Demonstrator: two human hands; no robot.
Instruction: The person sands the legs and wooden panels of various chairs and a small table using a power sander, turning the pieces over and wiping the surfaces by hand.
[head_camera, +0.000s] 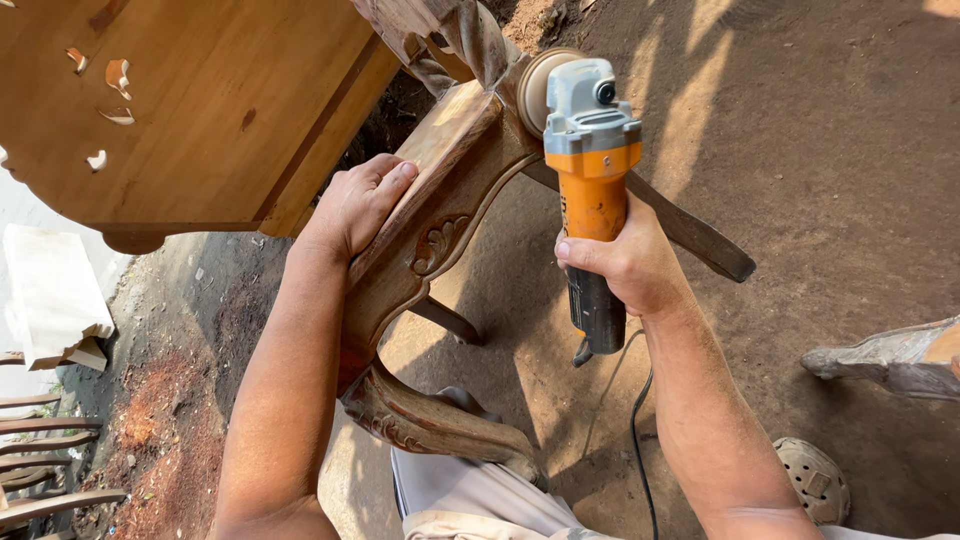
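Note:
My right hand (628, 262) grips the orange body of an angle grinder (592, 180). Its grey head and round sanding disc (536, 88) press against the upper part of a carved wooden chair frame (440, 240). My left hand (358, 203) lies flat on the frame's top rail, fingers spread over the edge. The frame has a carved floral panel and a curved carved leg (430, 420) resting near my knee. The grinder's black cord (637, 440) hangs down from its rear end.
A large light wooden furniture piece (190, 110) with cut-out ornaments stands at the upper left. Bare dirt ground with sawdust surrounds me. Another carved wooden part (890, 360) lies at the right. Slats (40, 450) sit at the lower left. My foot in a perforated shoe (815, 480) shows at bottom right.

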